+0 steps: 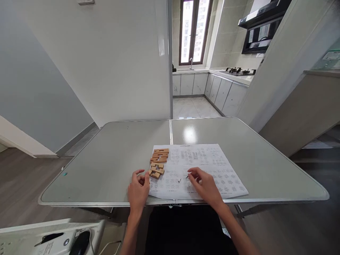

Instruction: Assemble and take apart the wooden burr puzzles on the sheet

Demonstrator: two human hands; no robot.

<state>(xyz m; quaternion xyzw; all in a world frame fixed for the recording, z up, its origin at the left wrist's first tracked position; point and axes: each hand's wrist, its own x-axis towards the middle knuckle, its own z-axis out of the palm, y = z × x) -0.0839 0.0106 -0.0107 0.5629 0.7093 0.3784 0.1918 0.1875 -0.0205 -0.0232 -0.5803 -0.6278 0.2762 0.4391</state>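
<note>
A large printed sheet (204,163) with rows of small line diagrams lies on the table before me. On its left side sit wooden puzzle pieces: darker brown notched bars (161,151) at the back and lighter yellowish ones (157,170) nearer to me. My left hand (138,190) rests at the sheet's left edge beside the lighter pieces, fingers loosely curved and apart, holding nothing that I can see. Over the sheet, my right hand (204,184) has thumb and fingertips close together; a tiny dark thing shows at the tips, too small to name. A small dark mark or object (179,181) shows on the paper.
The folding table (106,159) has a metal rim and a centre seam. A small teal object (64,174) lies at its left edge. At lower left, a white surface (23,233) bears a white box and a black device with a cable. A kitchen lies beyond.
</note>
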